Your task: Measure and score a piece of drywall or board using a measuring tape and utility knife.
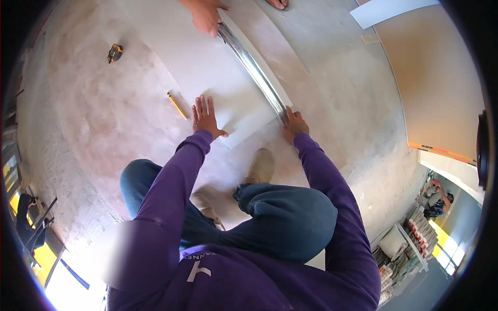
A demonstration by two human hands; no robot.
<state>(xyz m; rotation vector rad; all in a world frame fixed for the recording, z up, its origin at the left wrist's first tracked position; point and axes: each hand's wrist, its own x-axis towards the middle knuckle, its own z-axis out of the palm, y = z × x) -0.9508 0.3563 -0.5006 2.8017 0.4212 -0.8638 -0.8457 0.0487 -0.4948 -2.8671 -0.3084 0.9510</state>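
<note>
A pale flat board (181, 52) lies on the floor before me. My left hand (206, 120) rests on its near left part, fingers stretched out and thumb spread. Along the board's right side runs a long shiny metal profile (254, 70), slanting from far left to near right. Its near end is in the grip of my right hand (295, 126), whose fingers close around the edge. At the far end, a co-worker's hand (205, 18) is on the same profile. A yellow pencil (178, 105) lies on the floor just left of my left hand.
A black and yellow tape measure (115, 53) sits on the floor at the far left. A large brown sheet (430, 67) stands at the right, with a pale strip (391, 11) by its top. Stacked goods (410, 238) and another person (440, 201) show at the lower right.
</note>
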